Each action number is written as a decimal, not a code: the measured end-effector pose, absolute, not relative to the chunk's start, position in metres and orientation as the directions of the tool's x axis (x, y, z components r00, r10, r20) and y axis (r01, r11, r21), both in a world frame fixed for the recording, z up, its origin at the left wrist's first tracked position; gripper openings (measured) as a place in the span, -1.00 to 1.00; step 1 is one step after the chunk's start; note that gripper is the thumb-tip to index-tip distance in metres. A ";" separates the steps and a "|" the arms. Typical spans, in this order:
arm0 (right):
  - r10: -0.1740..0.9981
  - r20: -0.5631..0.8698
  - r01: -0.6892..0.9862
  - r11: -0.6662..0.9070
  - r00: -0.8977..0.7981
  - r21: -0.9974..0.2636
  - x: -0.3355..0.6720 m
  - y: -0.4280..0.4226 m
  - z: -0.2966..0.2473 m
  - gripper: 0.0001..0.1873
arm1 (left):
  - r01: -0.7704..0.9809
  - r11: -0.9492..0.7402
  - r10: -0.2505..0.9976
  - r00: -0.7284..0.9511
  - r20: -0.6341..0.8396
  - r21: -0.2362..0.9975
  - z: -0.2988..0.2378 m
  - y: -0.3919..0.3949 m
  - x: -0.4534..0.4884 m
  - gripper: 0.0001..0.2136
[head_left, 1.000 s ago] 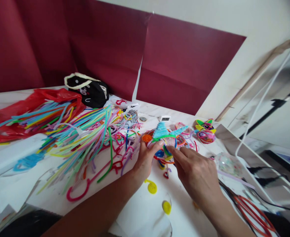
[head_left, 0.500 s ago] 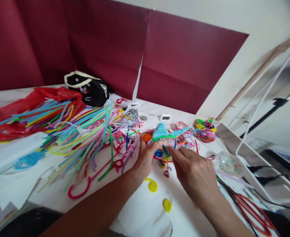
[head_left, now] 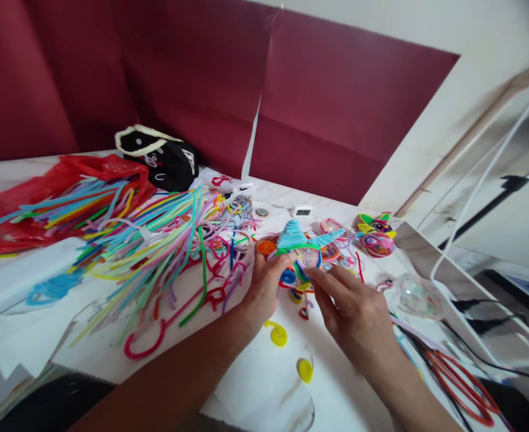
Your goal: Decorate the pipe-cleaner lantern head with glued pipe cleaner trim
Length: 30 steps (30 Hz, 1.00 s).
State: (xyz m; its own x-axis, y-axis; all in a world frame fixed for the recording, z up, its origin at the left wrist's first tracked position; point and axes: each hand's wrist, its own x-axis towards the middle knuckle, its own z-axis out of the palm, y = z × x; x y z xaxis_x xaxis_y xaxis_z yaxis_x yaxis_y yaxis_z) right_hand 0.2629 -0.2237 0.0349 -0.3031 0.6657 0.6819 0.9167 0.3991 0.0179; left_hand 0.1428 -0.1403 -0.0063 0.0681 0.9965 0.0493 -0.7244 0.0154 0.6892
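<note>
My left hand (head_left: 266,282) is wrapped round a colourful pipe-cleaner craft (head_left: 309,257) with light blue pointed ears, a green and blue edge and a clear, rounded middle. An orange coil (head_left: 266,247) shows at its left side and a blue coil (head_left: 287,276) below. My right hand (head_left: 352,306) is closed, its fingertips pinched at the craft's lower right edge. What lies right between those fingertips is hidden. Below the hands, two yellow coiled discs (head_left: 279,336) lie on the white table.
Loose pipe cleaners (head_left: 156,252) spread across the left, by a red plastic bag (head_left: 66,171) and a black pouch (head_left: 160,159). To the right are a finished-looking craft (head_left: 376,234), a clear plastic ball (head_left: 420,295) and orange-handled scissors (head_left: 460,384). A small digital display (head_left: 302,212) stands behind.
My right hand has shifted slightly lower along the craft's edge, and its fingers have drawn together. My left hand keeps its hold. The view has tilted a little.
</note>
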 end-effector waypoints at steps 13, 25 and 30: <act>0.656 0.683 0.919 0.391 -0.321 0.056 0.267 -0.223 0.027 -0.70 | -0.724 0.061 0.993 0.112 0.031 0.687 0.002 -0.143 0.141 -0.65; 0.624 0.710 0.900 0.435 -0.325 0.029 0.270 -0.222 0.025 -0.72 | -0.705 0.074 0.993 0.118 0.014 0.705 0.000 -0.141 0.140 -0.68; 0.643 0.690 0.890 0.457 -0.331 0.002 0.273 -0.222 0.028 -0.69 | -0.718 0.091 0.993 0.120 -0.005 0.691 0.006 -0.143 0.140 -0.68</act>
State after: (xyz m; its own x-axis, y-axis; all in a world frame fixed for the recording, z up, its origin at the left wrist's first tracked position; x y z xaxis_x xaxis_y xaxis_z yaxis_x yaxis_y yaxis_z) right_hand 0.2726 -0.2219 0.0281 -0.3314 0.6433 0.6902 0.8897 0.4566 0.0016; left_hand 0.1396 -0.1432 0.0060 0.1203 0.9927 -0.0053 -0.7176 0.0906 0.6905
